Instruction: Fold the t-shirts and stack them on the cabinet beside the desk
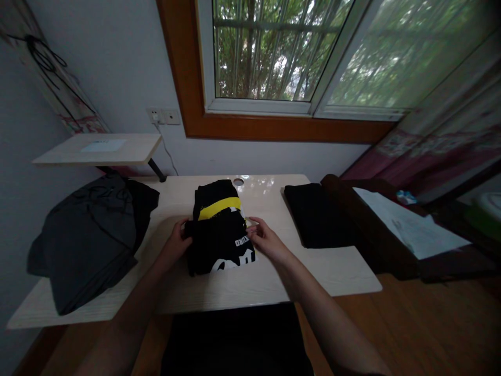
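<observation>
A folded black shirt (219, 240) with a yellow band and white lettering lies on the pale desk (274, 271) in front of me. My left hand (179, 241) pinches its left edge at the fold, thumb and fingers closed on the cloth. On the opposite edge, my right hand (263, 239) holds the fabric near the lettering, its fingertips partly hidden by the fold. The upper layer is folded toward me, so the yellow band shows behind it.
A dark grey garment (90, 235) is heaped at the desk's left, beneath a small raised shelf (105, 149). Folded black cloth (317, 214) lies on the right side. Beyond it stands a dark brown piece of furniture (395, 261) with a pale sheet (410, 224) on top.
</observation>
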The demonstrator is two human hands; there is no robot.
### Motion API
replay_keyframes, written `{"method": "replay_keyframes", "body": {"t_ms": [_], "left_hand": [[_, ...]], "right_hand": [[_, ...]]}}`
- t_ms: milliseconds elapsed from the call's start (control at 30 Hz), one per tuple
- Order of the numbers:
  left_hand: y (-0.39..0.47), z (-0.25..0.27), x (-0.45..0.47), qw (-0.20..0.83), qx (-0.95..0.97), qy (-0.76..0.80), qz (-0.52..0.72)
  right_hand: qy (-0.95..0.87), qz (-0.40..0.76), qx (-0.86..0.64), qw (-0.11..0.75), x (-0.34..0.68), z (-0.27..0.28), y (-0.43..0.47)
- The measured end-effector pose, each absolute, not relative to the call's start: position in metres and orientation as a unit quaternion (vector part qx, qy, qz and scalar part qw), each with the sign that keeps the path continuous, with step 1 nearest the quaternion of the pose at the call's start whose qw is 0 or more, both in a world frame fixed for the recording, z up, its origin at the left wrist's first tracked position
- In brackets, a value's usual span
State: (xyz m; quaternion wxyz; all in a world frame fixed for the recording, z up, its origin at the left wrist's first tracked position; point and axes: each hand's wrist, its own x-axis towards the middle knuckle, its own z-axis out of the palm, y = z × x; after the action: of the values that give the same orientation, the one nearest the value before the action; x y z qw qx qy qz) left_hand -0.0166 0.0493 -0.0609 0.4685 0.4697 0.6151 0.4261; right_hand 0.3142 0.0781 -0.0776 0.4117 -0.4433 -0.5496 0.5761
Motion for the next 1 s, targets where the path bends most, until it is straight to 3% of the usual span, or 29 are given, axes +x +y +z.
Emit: {"method": "replay_keyframes", "body": {"t_ms": [233,500,667,767,1000], "left_hand": [[0.052,-0.060,-0.019,0.446,0.538,0.595,0.397],[0.034,-0.052,-0.015,0.449,0.575,0.584,0.357],[0.017,-0.038,-0.014,0.462,0.619,0.561,0.299],[0.016,-0.038,-0.015,0.427,0.639,0.577,0.275],[0.032,-0.056,-0.022,0.215,0.747,0.562,0.281]], "right_hand": [[-0.693,0.522,-0.412,0.278,0.328,-0.063,0.073],[-0.706,0.569,-0.379,0.185,0.344,-0.050,0.060],[-0.668,0.661,-0.328,0.100,0.349,-0.042,0.046],[-0.668,0.661,-0.328,0.099,0.348,-0.036,0.040],[-0.715,0.522,-0.421,0.199,0.341,-0.044,0.046]]}}
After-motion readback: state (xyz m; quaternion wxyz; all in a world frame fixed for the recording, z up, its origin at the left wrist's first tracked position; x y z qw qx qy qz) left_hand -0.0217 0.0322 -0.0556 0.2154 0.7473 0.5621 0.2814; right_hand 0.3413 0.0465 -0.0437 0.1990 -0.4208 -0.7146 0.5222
